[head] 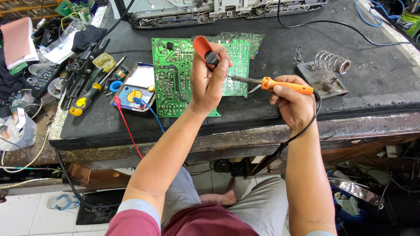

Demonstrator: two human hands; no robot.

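Holding a soldering iron with an orange plastic handle (286, 85) in a closed fist, the right hand (292, 102) points its metal tip leftward over the green printed circuit board (175, 74) lying flat on the dark rubber-topped workbench (271, 48). The left hand (208, 85) is wrapped shut around an orange-red desoldering pump with a black knob (205, 50), held upright just above the board, close to the iron's tip. The hot tip sits near the left fingers, so a slip could burn them. The iron's black cord (302, 131) hangs off the bench edge by the person's knee and could snag, dragging the tip across the board. The coiled wire iron stand (332, 62) rests well to the right.
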